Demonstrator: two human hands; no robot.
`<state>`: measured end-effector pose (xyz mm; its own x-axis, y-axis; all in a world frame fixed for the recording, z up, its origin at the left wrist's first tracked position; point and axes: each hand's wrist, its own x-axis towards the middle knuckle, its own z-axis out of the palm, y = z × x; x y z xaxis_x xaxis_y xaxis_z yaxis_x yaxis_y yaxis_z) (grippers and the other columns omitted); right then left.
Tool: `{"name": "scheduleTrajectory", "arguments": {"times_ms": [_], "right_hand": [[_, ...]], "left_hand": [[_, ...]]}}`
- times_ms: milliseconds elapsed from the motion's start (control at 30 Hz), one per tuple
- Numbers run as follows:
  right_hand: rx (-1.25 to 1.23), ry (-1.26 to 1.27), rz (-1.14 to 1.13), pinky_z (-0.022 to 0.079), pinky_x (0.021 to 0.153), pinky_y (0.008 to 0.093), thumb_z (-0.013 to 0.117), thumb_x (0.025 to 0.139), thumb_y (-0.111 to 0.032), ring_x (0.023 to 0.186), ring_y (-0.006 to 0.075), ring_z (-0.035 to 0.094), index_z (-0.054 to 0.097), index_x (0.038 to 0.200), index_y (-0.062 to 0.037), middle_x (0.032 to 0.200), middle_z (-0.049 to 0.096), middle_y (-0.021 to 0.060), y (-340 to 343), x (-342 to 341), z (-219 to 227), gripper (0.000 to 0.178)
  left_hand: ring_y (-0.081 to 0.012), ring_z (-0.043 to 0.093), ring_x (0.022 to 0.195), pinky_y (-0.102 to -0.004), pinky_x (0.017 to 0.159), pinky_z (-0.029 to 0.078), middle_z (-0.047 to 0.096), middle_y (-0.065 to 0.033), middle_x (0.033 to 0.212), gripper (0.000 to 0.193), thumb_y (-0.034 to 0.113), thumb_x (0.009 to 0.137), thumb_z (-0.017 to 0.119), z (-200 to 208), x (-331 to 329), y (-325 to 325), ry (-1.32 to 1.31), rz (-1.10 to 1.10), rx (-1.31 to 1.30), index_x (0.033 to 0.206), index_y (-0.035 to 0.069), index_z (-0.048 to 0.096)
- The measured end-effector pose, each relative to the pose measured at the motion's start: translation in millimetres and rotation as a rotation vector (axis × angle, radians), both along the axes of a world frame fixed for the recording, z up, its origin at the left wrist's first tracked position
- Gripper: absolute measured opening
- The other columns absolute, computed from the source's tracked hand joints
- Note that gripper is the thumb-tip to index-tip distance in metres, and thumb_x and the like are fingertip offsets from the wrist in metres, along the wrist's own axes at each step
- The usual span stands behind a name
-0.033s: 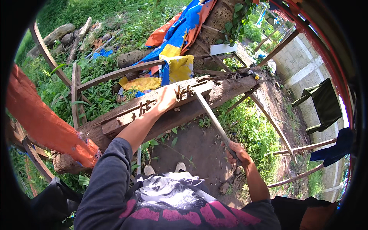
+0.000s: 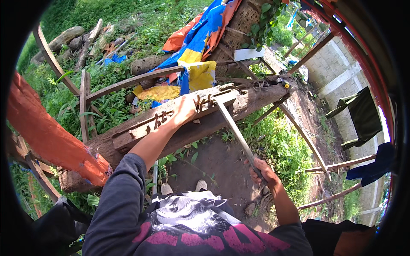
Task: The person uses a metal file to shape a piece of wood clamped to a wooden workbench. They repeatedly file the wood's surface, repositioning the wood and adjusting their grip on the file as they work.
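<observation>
A rough wooden board [image 2: 128, 138] set with several rusty metal pegs [image 2: 160, 118] lies along a thick, weathered log [image 2: 256, 100]. My left hand [image 2: 186, 110] is closed over the board between two groups of pegs. Its fingertips are in glare, so what they hold cannot be made out. My right hand [image 2: 262, 170] is wrapped round the near end of a long grey bar [image 2: 237, 132]. That bar slants up and to the left, and its far end meets the board's right end by the last pegs.
An orange sheet [image 2: 51, 128] hangs at the left near wooden poles [image 2: 83, 106]. Blue, yellow and orange tarpaulin [image 2: 200, 77] drapes over a tree trunk [image 2: 239, 36] behind the log. At right, dark cloths [image 2: 365, 113] hang before a block wall [image 2: 333, 68]. My shoes [image 2: 201, 185] stand on bare soil.
My right hand and the near end of the bar have shifted very slightly to the left. My left hand stays in place on the board.
</observation>
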<state>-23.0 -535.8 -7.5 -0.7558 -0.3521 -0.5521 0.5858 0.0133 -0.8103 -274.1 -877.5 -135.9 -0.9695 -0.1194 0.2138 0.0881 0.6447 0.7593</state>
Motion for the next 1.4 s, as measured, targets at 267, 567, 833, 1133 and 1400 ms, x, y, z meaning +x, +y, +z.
{"name": "scheduleTrajectory", "arguments": {"times_ms": [267,567,833,1133,1400], "right_hand": [[-0.11,-0.055,-0.163,0.037,0.039,0.0273,0.05,0.106,-0.042,0.039,0.0109,0.042,0.054,0.12,-0.0019,0.061,0.048,0.0024,-23,17,-13,0.043],[-0.057,-0.143,-0.291,0.039,0.039,0.0284,0.059,0.103,-0.033,0.04,0.0132,0.046,0.052,0.104,-0.0065,0.061,0.048,0.0036,-119,43,-18,0.027],[-0.42,-0.401,-0.665,0.041,0.044,0.0315,0.06,0.093,-0.019,0.044,0.0169,0.045,0.051,0.075,-0.0061,0.059,0.046,0.005,-336,29,-75,0.023],[-0.507,-0.252,-0.891,0.044,0.04,0.0374,0.059,0.087,-0.012,0.043,0.0196,0.049,0.048,0.067,-0.0069,0.058,0.049,0.0082,-450,-29,-103,0.023],[-0.398,-0.261,-0.836,0.05,0.045,0.0366,0.057,0.084,-0.011,0.046,0.0182,0.051,0.052,0.068,-0.006,0.059,0.051,0.0063,-426,-21,-117,0.018]], "left_hand": [[-0.0372,0.066,0.071,-0.0463,0.064,0.051,0.066,-0.0152,0.072,0.005,0.011,0.072,0.062,32,16,-5,0.037,-0.173,-0.37,0.075,0.008,0.066],[-0.0352,0.069,0.077,-0.0452,0.07,0.054,0.07,-0.0149,0.078,0.014,0.021,0.081,0.065,45,24,-6,0.045,-0.109,-0.413,0.083,0.01,0.073],[-0.0337,0.071,0.076,-0.0433,0.067,0.057,0.069,-0.0201,0.079,0.068,0.064,0.073,0.074,88,35,4,-0.101,-0.395,-0.459,0.086,-0.003,0.072],[-0.0362,0.066,0.071,-0.0472,0.062,0.051,0.063,-0.0226,0.08,0.035,0.033,0.075,0.074,78,36,-20,0.21,-0.612,-0.399,0.075,-0.002,0.069],[-0.0369,0.068,0.067,-0.0455,0.062,0.054,0.067,-0.0212,0.072,0.046,0.046,0.082,0.074,97,33,-14,0.113,-0.667,-0.426,0.079,0.001,0.073]]}}
